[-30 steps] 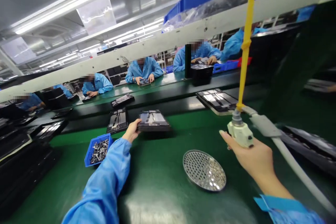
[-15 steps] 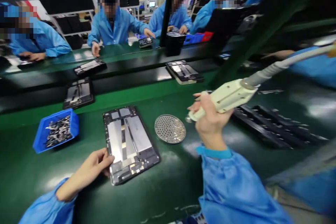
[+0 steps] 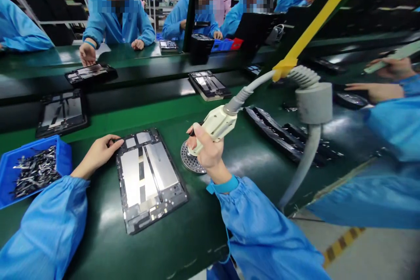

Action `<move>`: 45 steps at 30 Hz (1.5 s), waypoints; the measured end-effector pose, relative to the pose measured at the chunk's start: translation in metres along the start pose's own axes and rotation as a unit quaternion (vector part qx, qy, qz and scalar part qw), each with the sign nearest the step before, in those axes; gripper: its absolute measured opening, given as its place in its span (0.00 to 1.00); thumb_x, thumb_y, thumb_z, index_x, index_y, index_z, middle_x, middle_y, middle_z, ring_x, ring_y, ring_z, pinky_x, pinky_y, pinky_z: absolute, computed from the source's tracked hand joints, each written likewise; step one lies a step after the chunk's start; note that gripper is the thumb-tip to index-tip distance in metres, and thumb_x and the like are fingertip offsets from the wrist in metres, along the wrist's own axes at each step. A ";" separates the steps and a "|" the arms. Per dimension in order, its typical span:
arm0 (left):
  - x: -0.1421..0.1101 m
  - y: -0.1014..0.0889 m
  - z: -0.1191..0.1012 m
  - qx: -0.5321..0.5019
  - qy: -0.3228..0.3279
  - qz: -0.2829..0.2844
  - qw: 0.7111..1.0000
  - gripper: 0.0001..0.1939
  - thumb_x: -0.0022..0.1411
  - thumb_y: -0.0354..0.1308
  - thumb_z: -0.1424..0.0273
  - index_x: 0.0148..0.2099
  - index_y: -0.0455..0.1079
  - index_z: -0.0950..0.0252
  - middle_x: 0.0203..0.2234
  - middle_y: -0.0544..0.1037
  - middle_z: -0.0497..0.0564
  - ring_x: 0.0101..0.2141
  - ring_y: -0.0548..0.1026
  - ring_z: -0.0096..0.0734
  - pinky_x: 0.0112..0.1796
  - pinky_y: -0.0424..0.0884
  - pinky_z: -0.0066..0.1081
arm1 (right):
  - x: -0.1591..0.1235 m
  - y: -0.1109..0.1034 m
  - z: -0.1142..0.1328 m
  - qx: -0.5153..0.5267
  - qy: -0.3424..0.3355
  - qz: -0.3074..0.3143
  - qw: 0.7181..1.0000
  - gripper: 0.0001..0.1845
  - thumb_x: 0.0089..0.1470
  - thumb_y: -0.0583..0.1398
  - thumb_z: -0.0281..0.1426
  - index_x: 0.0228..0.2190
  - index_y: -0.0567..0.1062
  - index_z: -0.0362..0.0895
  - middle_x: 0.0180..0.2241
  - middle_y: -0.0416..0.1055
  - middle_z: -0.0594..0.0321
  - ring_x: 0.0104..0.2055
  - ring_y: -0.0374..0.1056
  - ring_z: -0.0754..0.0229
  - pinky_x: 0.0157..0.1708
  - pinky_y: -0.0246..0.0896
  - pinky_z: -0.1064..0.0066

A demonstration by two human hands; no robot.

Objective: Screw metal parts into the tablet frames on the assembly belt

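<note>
An opened tablet (image 3: 152,170), its inner plates and boards showing, lies on the green bench. My left hand (image 3: 101,151) grips its far left corner, fingers at the edge. In my right hand (image 3: 210,148) is a cream corded electric screwdriver (image 3: 219,121), the fingers wrapped round its body. That hand is over a round metal plate full of holes (image 3: 190,160) and covers part of it; the screwdriver's tip is hidden. To the left of my left hand stands a blue bin (image 3: 64,157) filled with small metal and black parts (image 3: 37,170).
More opened tablets (image 3: 62,111) (image 3: 208,84) lie along the bench's far side. Long black strips (image 3: 282,135) are at the right. A grey cable with a thick collar (image 3: 314,103) hangs beside my right arm. Co-workers in blue sit opposite and to the right.
My left hand has shifted from the tablet's near left edge up to its far left corner. My right hand and the screwdriver have come left, over the holed plate. The view has turned right.
</note>
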State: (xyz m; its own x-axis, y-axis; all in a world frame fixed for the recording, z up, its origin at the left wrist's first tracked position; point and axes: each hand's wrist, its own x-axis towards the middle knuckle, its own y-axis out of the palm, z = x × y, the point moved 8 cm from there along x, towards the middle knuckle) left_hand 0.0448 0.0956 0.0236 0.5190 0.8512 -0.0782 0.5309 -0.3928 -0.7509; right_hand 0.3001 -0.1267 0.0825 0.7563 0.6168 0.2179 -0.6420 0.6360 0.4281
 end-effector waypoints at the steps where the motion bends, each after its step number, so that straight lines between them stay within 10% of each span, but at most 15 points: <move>1: 0.001 0.003 -0.003 0.007 0.011 0.009 1.000 0.37 0.51 0.54 0.38 0.45 0.74 0.67 0.31 0.76 0.54 0.31 0.71 0.38 0.32 0.64 0.33 | 0.001 0.001 -0.001 -0.001 0.000 0.001 1.000 0.22 0.46 0.71 0.45 0.18 0.71 0.44 0.12 0.63 0.70 0.14 0.60 0.66 0.18 0.61 0.72; 32: -0.012 0.010 -0.002 -0.035 0.005 0.019 0.999 0.32 0.49 0.61 0.40 0.40 0.74 0.64 0.30 0.77 0.52 0.30 0.70 0.35 0.33 0.62 0.33 | 0.002 0.010 -0.017 -0.064 0.012 0.003 0.998 0.19 0.46 0.70 0.44 0.19 0.70 0.47 0.12 0.61 0.71 0.14 0.59 0.65 0.17 0.61 0.69; 45: -0.021 0.002 0.006 -0.202 -0.039 -0.011 0.979 0.34 0.40 0.69 0.46 0.42 0.72 0.66 0.25 0.70 0.47 0.23 0.62 0.26 0.24 0.54 0.27 | 0.004 0.012 -0.014 -0.059 -0.019 0.009 0.998 0.19 0.48 0.69 0.44 0.20 0.71 0.46 0.12 0.60 0.70 0.18 0.63 0.62 0.20 0.64 0.70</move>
State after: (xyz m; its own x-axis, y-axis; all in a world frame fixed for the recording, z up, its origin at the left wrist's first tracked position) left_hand 0.0308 0.0789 0.0205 0.4607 0.8786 -0.1260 0.7709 -0.4664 -0.4337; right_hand 0.2942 -0.1101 0.0761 0.7478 0.6116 0.2584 -0.6636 0.6773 0.3175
